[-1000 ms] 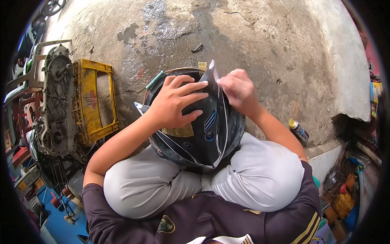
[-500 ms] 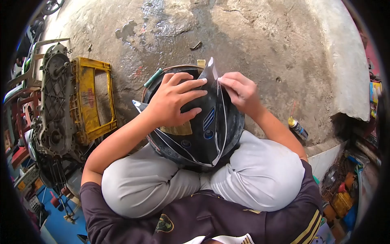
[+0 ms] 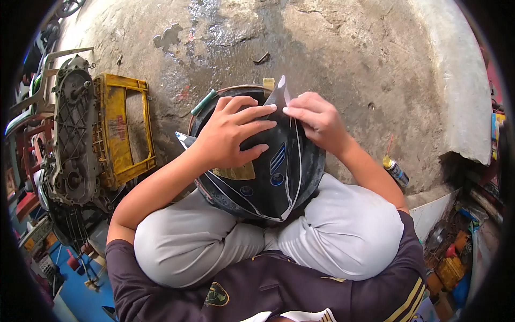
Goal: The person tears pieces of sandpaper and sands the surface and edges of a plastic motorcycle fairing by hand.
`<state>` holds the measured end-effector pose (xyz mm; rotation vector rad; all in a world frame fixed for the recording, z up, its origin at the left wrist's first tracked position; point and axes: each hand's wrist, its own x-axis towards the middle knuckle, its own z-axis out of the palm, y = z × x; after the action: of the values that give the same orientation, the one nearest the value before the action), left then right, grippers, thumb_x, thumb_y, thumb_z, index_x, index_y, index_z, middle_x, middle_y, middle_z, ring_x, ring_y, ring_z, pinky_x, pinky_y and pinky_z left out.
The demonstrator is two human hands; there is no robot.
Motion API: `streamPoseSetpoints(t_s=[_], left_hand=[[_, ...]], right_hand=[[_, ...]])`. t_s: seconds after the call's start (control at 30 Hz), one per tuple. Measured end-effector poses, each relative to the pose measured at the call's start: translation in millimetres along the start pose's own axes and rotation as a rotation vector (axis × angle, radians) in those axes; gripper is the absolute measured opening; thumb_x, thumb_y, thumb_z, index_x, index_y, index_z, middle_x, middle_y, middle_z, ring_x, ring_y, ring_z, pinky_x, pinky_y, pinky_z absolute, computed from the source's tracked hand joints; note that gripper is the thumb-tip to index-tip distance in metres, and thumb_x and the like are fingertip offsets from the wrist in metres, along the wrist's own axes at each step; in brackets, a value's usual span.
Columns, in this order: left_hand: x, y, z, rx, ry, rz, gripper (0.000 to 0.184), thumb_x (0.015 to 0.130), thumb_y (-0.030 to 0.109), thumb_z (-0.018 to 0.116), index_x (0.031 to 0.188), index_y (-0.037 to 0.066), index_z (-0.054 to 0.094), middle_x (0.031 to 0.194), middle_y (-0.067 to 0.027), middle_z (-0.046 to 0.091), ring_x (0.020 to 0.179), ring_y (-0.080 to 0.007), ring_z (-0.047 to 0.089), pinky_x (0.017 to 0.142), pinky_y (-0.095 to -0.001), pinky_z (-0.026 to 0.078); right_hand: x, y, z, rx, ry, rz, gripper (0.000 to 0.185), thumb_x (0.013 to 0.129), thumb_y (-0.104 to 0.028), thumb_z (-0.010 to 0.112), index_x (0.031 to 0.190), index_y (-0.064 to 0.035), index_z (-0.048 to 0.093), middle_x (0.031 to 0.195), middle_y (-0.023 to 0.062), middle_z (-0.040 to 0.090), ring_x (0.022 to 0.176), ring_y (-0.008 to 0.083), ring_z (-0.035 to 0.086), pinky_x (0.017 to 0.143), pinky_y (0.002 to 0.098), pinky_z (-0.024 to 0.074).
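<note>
A black V-shaped plastic panel [image 3: 268, 185] with white-edged sides and blue markings, like a motorcycle fairing, lies over a round black bucket [image 3: 317, 166] between my knees. My left hand [image 3: 232, 131] rests on the panel with its fingers spread, the fingertips reaching the base of its pointed far right arm. At that arm's right edge my right hand [image 3: 317, 119] is closed, thumb and fingers pressed together. What is in this pinch, if anything, is too small to make out. Beneath my left hand shows a brownish-yellow piece [image 3: 236, 172], and a green handle grip [image 3: 204, 102] is at the bucket's rim.
To the left stand a yellow crate [image 3: 115, 129] and a metal engine casing [image 3: 72, 139]. A spray can [image 3: 396, 170] lies on the concrete floor [image 3: 365, 70] at right. Assorted parts [image 3: 448, 257] are piled at the lower right. Wet patches mark the floor ahead.
My right hand has shifted slightly along the panel's edge toward the left, its fingertips now closer to my left fingertips. My left hand stays in place on the panel.
</note>
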<state>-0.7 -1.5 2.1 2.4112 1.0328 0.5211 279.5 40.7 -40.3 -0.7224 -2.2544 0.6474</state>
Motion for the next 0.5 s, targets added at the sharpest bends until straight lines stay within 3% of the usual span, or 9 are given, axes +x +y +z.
streamPoseSetpoints(t_s=[0.13, 0.23, 0.37, 0.5], left_hand=[[0, -1, 0, -0.009, 0.009, 0.003, 0.051, 0.075, 0.027, 0.085, 0.124, 0.017, 0.077, 0.146, -0.002, 0.066, 0.131, -0.0325, 0.057, 0.111, -0.0493, 0.043], [0, 0, 0, -0.006, 0.015, 0.004, 0.051, 0.074, 0.026, 0.085, 0.124, 0.017, 0.077, 0.146, -0.0022, 0.066, 0.131, -0.0328, 0.057, 0.111, -0.0494, 0.043], [0, 3, -1, -0.007, 0.016, 0.0, 0.051, 0.074, 0.026, 0.085, 0.124, 0.017, 0.077, 0.146, -0.0024, 0.066, 0.132, -0.033, 0.057, 0.111, -0.0496, 0.043], [0, 4, 0, -0.002, 0.024, 0.005, 0.05, 0.075, 0.025, 0.085, 0.124, 0.017, 0.077, 0.147, -0.0022, 0.066, 0.132, -0.0328, 0.057, 0.112, -0.0496, 0.042]], right_hand=[[3, 5, -4, 0.054, 0.056, 0.14, 0.034, 0.082, 0.011, 0.071, 0.112, -0.0028, 0.076, 0.099, 0.0119, 0.074, 0.092, 0.0322, 0.072, 0.081, 0.0403, 0.0587], [9, -10, -4, 0.047, 0.002, 0.052, 0.037, 0.083, 0.011, 0.072, 0.116, -0.0043, 0.076, 0.1, 0.013, 0.074, 0.092, 0.0332, 0.071, 0.08, 0.0406, 0.0587], [1, 6, -3, 0.067, 0.052, 0.143, 0.039, 0.084, 0.011, 0.07, 0.119, -0.0049, 0.074, 0.101, 0.0136, 0.074, 0.092, 0.0335, 0.072, 0.08, 0.041, 0.0578], [7, -9, -4, 0.074, 0.017, 0.064, 0.033, 0.087, 0.009, 0.071, 0.117, -0.0045, 0.074, 0.099, 0.0139, 0.074, 0.088, 0.0326, 0.072, 0.077, 0.0399, 0.0575]])
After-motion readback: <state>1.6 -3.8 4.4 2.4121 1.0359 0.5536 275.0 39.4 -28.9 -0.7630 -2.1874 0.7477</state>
